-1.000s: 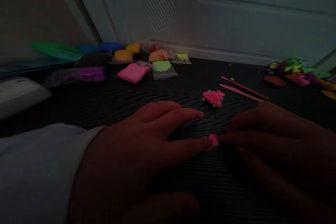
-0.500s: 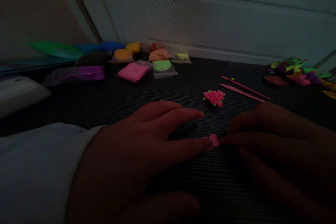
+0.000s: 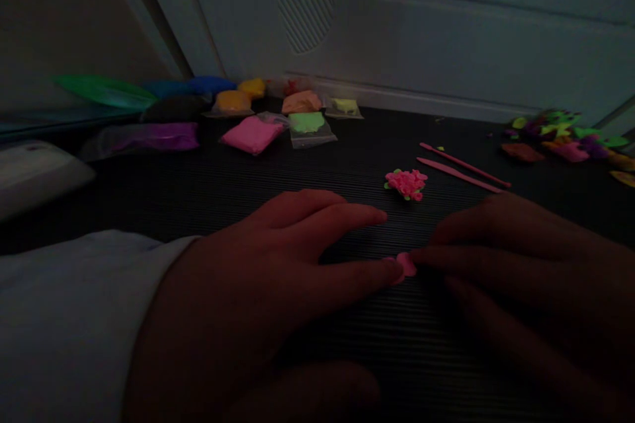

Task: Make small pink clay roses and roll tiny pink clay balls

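Two small flat pieces of pink modelling clay (image 3: pixel 407 265) lie overlapping on the dark ribbed tabletop. My left hand (image 3: pixel 278 271) is spread out, palm down, with its index fingertip pressing on the left piece and partly covering it. From the other side, my right hand (image 3: pixel 516 277) touches the right edge of the clay with one fingertip. Its fingers are stretched forward and its thumb sits apart below; deep shadow hides part of it. A pink clay flower cluster (image 3: pixel 407 184) with green leaves sits just beyond the hands.
Two pink modelling tools (image 3: pixel 461 175) lie behind my right hand. Bags of coloured clay, among them a pink bag (image 3: pixel 254 135) and a purple bag (image 3: pixel 159 137), line the back left. Colourful clay pieces (image 3: pixel 565 135) are heaped at the back right, before a white panel (image 3: pixel 446 53).
The right fingertip has shifted slightly left onto the edge of the pink clay. My left hand stays nearly still, and the other objects are unmoved.
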`<action>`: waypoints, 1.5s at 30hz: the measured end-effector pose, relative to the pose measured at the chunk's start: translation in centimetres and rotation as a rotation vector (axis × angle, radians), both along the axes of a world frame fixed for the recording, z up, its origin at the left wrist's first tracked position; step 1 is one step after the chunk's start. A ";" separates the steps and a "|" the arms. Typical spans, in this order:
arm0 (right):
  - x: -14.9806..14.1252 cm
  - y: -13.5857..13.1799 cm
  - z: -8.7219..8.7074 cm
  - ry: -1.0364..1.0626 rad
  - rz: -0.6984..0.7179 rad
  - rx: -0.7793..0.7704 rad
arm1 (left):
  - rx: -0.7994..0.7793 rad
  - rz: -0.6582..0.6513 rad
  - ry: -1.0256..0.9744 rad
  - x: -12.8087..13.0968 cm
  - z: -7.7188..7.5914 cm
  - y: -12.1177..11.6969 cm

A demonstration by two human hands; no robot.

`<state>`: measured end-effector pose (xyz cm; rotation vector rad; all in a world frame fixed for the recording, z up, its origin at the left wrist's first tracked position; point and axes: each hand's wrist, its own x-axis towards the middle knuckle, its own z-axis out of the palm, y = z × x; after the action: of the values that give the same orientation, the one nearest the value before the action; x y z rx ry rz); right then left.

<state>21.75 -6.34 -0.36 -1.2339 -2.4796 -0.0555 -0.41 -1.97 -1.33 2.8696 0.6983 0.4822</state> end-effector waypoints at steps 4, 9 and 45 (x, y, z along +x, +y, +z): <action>0.0 0.0 0.0 -0.013 -0.002 -0.019 | 0.003 0.005 0.010 0.0 0.0 0.0; 0.1 -0.1 0.1 0.004 -0.014 -0.001 | -0.007 0.022 0.021 0.0 0.1 -0.1; 0.2 -0.1 0.3 0.041 0.055 -0.043 | 0.021 0.005 -0.019 0.0 -0.1 0.1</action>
<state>21.91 -6.44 -0.04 -1.1708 -2.4898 0.0377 -0.39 -1.88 -1.48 2.8798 0.7020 0.5194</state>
